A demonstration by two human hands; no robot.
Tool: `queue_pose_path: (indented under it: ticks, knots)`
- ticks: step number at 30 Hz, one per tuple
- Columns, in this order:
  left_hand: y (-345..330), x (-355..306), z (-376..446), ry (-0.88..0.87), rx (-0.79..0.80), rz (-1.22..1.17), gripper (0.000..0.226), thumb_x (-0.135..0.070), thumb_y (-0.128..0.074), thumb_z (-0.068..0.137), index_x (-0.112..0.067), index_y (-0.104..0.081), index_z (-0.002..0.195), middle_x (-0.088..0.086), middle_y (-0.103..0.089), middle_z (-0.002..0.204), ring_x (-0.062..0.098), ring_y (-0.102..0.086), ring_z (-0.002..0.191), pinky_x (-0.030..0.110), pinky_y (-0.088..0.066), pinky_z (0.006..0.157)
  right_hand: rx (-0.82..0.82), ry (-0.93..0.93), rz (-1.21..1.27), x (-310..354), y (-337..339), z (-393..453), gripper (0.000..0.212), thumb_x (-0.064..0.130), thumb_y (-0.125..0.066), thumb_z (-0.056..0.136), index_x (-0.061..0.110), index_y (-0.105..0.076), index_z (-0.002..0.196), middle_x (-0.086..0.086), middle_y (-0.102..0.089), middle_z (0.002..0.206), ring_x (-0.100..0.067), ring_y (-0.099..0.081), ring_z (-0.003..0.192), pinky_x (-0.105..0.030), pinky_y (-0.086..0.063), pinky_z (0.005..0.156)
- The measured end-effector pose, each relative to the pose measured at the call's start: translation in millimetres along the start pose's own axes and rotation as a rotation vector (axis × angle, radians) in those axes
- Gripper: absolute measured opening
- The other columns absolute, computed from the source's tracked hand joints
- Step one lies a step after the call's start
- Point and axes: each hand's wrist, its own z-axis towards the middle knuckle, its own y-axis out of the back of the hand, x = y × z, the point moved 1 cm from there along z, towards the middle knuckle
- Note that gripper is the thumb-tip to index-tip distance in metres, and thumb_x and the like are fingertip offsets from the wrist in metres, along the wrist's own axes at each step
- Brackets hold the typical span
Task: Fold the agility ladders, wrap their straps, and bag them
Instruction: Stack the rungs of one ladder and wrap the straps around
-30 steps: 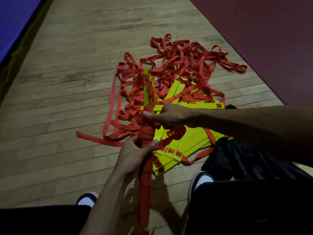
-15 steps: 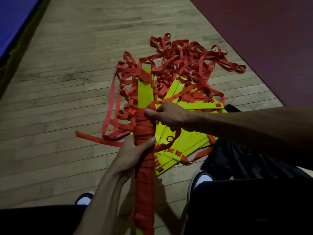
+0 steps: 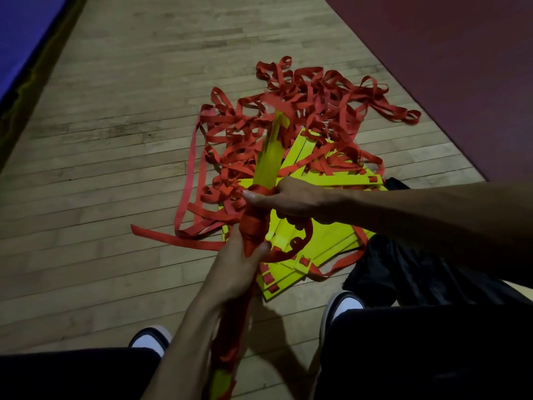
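Observation:
A stacked bundle of yellow ladder rungs (image 3: 271, 157) stands lengthwise in front of me, its lower half wound in red strap (image 3: 253, 226). My left hand (image 3: 233, 272) grips the wrapped part from below. My right hand (image 3: 288, 197) reaches across from the right and holds the strap against the bundle at the top edge of the winding. Behind lies a tangle of loose red straps (image 3: 317, 96) over a second fan of yellow rungs (image 3: 326, 241) on the floor.
The wooden floor (image 3: 129, 140) stretches away to the left. A dark red mat (image 3: 461, 67) borders it on the right, a blue mat (image 3: 26, 33) on the far left. A black bag (image 3: 403, 272) lies by my right shoe (image 3: 343, 307); my left shoe (image 3: 150, 339) is below.
The bundle has turned in my hands and tilted slightly right at the top. The strap winding has climbed a little higher; my right hand stays at its upper edge.

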Motion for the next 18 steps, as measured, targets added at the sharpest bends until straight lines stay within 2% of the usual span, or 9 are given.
queue_pose_path:
  ticks: [2,3,5,7,11,12,15,18]
  knots:
    - [3,-4,-1,0.061,0.078,-0.232,0.030,-0.041,-0.052,0.101,-0.024,-0.056,0.125,0.004,-0.069,0.112,0.021,-0.068,0.097,0.048,-0.056,0.087,-0.040,0.021,0.008,0,1,1,0.058,0.064,-0.060,0.087,0.007,-0.059,0.082,-0.002,-0.046,0.067,-0.011,-0.042,0.046,-0.024,-0.039,0.042]
    - [4,-5,-1,0.091,0.094,-0.348,0.034,-0.044,-0.048,0.101,-0.018,-0.058,0.120,0.009,-0.067,0.105,0.024,-0.065,0.090,0.046,-0.056,0.080,-0.052,0.037,0.014,1,1,2,0.056,0.063,-0.060,0.088,0.008,-0.058,0.078,-0.002,-0.047,0.066,-0.011,-0.043,0.046,-0.024,-0.039,0.042]
    - [4,-8,-2,0.101,0.085,-0.456,0.037,-0.039,-0.045,0.102,-0.006,-0.057,0.113,0.014,-0.056,0.093,0.026,-0.056,0.079,0.032,-0.055,0.063,-0.045,0.066,0.019,3,4,2,0.053,0.061,-0.058,0.090,0.011,-0.058,0.075,-0.001,-0.047,0.067,-0.011,-0.044,0.048,-0.025,-0.041,0.043]
    - [3,-7,-3,0.097,0.048,-0.458,0.033,-0.031,-0.049,0.102,-0.001,-0.058,0.114,0.015,-0.059,0.094,0.026,-0.059,0.079,0.025,-0.055,0.060,-0.012,0.077,-0.016,5,6,2,0.052,0.061,-0.058,0.090,0.010,-0.061,0.078,-0.002,-0.050,0.069,-0.013,-0.047,0.052,-0.026,-0.043,0.044]
    - [6,-1,-3,0.102,-0.033,-0.452,0.035,-0.030,-0.069,0.084,-0.005,-0.069,0.107,0.009,-0.075,0.089,0.026,-0.071,0.080,0.041,-0.062,0.070,-0.018,0.063,-0.164,-1,17,2,0.063,0.065,-0.059,0.086,0.003,-0.072,0.084,-0.002,-0.058,0.066,-0.013,-0.055,0.058,-0.027,-0.047,0.054]
    - [8,0,-3,0.112,-0.058,-0.456,0.037,-0.031,-0.074,0.078,-0.005,-0.069,0.104,0.008,-0.075,0.085,0.024,-0.072,0.076,0.040,-0.061,0.068,-0.015,0.065,-0.172,-3,18,2,0.066,0.066,-0.058,0.085,0.002,-0.072,0.084,-0.002,-0.057,0.065,-0.014,-0.055,0.057,-0.028,-0.047,0.055]
    - [9,-1,-4,0.158,-0.126,-0.450,0.041,-0.023,-0.083,0.076,-0.008,-0.061,0.106,0.008,-0.073,0.084,0.017,-0.071,0.066,0.031,-0.055,0.057,0.014,0.068,-0.135,-2,12,-1,0.073,0.070,-0.055,0.084,-0.001,-0.069,0.085,-0.001,-0.052,0.061,-0.014,-0.051,0.051,-0.028,-0.044,0.051]
    - [4,3,-1,0.163,-0.173,-0.259,0.047,-0.020,-0.086,0.077,-0.017,-0.053,0.110,0.007,-0.073,0.088,0.024,-0.073,0.073,0.044,-0.060,0.065,-0.018,0.099,-0.112,1,3,-3,0.065,0.070,-0.054,0.087,0.005,-0.062,0.077,0.000,-0.048,0.057,-0.013,-0.046,0.044,-0.024,-0.039,0.043]
